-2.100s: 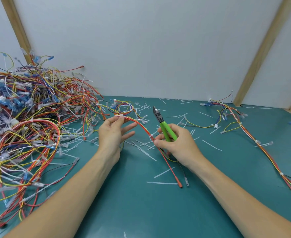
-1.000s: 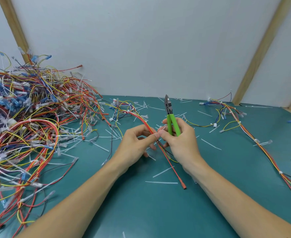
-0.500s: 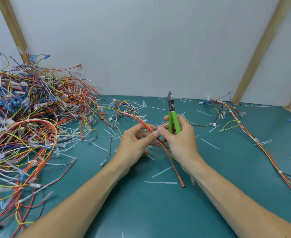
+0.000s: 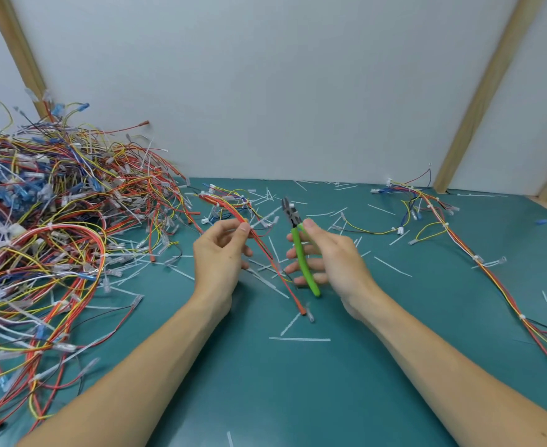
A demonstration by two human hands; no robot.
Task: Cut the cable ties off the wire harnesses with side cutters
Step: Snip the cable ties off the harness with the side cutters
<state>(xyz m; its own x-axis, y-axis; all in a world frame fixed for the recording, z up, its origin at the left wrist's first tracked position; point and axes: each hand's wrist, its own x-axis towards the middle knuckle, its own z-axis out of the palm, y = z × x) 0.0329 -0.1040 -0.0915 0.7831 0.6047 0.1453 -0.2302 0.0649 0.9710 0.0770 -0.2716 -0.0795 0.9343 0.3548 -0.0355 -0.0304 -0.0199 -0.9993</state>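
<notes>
— What did the bench look like?
— A teal tabletop (image 4: 298, 398) against a pale wall (image 4: 265, 75), littered with cut white ties (image 4: 299, 339). A big tangled pile of harnesses (image 4: 49, 240) filled the left edge; another harness (image 4: 459, 250) trailed along the right edge.

— And the hands?
— Near the middle, the left hand (image 4: 220, 256) pinched a red wire harness (image 4: 265, 253) between thumb and forefinger. The right hand (image 4: 330, 256) gripped the green-handled side cutters (image 4: 299, 250), fingers curled round the handles, nose pointing toward the far edge, just beside the harness, not touching it.
</notes>
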